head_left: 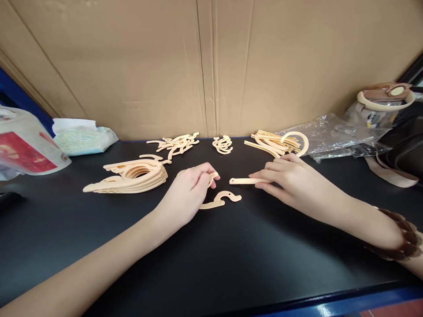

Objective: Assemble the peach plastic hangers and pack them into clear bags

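My left hand point(190, 189) is closed in a pinch on a small tan wooden piece point(213, 177) just above the black tabletop point(211, 255). Below its fingers a curved, hook-shaped wooden piece point(220, 200) lies flat on the table. My right hand point(291, 182) grips one end of a straight wooden strip point(244, 181), whose free end points left toward my left hand. A brown beaded bracelet point(405, 240) sits on my right wrist.
A stack of large curved wooden parts point(132, 176) lies at the left. Small piles of wooden pieces point(175, 144), point(223, 144), point(276, 143) line the back by the cardboard wall point(211, 66). Plastic bags point(29, 147), point(330, 134) and a dark bag point(401, 149) flank the sides.
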A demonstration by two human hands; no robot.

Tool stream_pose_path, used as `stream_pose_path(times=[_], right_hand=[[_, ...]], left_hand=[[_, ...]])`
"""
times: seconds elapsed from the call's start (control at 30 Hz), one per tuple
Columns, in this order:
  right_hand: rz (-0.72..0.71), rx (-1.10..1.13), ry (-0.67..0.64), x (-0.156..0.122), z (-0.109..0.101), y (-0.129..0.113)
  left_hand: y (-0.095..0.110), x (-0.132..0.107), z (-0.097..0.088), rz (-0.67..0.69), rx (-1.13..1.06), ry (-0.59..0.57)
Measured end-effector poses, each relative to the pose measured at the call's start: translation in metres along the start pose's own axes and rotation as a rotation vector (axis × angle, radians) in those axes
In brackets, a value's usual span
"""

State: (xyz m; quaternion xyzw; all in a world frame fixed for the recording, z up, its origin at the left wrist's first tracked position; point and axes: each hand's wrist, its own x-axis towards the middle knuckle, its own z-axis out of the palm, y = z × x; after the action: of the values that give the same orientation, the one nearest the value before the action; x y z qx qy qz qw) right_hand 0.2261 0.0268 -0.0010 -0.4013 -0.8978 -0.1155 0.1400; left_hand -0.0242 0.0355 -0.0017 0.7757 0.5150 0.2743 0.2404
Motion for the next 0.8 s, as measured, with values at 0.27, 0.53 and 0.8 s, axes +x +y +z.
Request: stream_pose_path(times=[0.27, 0.53, 0.8], right_hand=[[0.009, 0.041, -0.007, 0.000, 0.000, -0.001], [0.003, 0.061, 0.024, 0.000, -0.001, -0.002], [-0.034, 0.200, 0.139, -0.001, -0.008, -0.009]], left_hand=[[0.002, 0.000, 0.004, 0.015, 0.035, 0.001], [0.008, -0.004, 0.003, 0.054, 0.150, -0.033], [0.016, -0.008, 0.006, 0.091, 0.344, 0.066]])
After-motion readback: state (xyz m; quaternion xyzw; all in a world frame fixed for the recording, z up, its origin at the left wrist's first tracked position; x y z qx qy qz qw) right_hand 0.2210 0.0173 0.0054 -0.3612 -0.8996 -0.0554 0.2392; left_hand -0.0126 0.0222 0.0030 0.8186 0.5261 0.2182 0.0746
